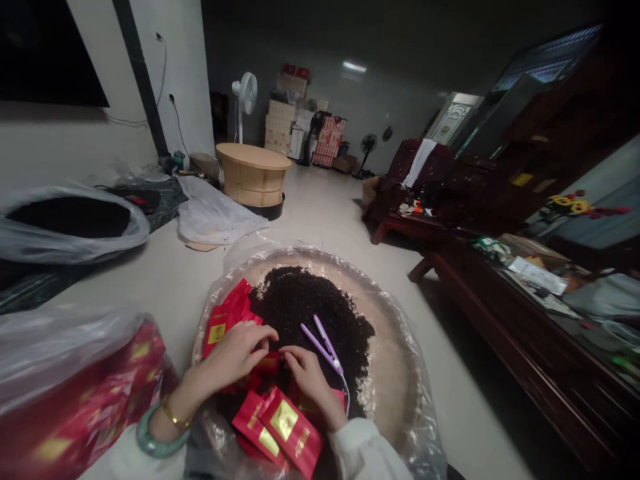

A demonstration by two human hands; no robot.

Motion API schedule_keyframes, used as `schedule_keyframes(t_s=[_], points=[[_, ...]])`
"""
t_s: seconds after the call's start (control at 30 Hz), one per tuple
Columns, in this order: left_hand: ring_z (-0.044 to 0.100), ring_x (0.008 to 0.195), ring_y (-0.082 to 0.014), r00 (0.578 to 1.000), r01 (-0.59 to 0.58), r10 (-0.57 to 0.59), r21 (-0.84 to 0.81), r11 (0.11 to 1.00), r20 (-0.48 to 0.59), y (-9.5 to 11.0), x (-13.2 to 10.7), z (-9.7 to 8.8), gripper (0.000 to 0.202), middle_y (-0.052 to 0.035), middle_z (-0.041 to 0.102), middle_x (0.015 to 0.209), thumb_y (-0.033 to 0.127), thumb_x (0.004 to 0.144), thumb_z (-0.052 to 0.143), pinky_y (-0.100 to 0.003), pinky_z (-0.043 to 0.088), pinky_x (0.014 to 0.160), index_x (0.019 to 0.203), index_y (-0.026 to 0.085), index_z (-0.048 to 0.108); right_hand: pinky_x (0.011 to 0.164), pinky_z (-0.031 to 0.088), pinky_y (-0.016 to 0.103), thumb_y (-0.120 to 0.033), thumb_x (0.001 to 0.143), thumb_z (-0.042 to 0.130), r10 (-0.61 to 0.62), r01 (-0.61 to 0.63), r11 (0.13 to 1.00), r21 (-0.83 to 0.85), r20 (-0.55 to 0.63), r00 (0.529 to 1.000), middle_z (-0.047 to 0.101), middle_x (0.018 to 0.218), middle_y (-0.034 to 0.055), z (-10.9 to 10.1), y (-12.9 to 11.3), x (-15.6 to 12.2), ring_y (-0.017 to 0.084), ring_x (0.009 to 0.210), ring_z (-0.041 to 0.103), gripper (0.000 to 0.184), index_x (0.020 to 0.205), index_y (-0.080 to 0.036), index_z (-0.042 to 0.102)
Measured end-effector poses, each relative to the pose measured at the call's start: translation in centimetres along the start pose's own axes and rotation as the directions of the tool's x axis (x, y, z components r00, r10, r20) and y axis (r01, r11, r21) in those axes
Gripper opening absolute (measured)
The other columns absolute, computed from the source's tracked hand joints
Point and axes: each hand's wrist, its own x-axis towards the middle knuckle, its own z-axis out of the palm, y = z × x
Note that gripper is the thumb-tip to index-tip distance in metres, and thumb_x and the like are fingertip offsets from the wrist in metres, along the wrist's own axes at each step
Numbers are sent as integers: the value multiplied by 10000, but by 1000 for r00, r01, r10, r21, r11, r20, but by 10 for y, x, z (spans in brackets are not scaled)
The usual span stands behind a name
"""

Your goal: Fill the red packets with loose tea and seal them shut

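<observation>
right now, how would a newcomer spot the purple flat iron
Find the big round plastic-lined tray. On it spreads a dark, loose heap; the purple flat iron lies there, beside the right hand, arms parted in a V. Its purple colour and pale cord set it apart from the red packets.
</observation>
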Motion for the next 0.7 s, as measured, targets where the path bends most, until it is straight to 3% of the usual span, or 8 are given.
schedule_keyframes(t_s=[0.2,0.47,0.7], points=[[596,896,-182,1000,-24,24,-20,1000,-10,5,8,-7,184,-25,673,936,207,840,467,-305,432,842,942,213,620,583,501,245,-291,848,473,99,-107,972,208,49,994,695,930,53,-3,-7,-6,181,802,647,275,1021,-197,665],[593,932,-182,996,-66,61,-71,995,-66,-4,11,-13,211,-44,654,990,228,867,405,-302,452,857,976,209,585,576,495,234,-293,738,636,147,-220,907,359,218,965,677,929,43,2,-12,-8,151,723,635,362,1085,-192,621],[607,851,-200,968,-60,-1,-238,969,-249,-24,19,0,203,-49,644,882,299,849,405,-319,488,778,874,205,584,502,470,204,-359,648,736,251,-288,840,460,142,958,653,822,22,2,-10,-8,133,653,612,414,989,-161,612]])
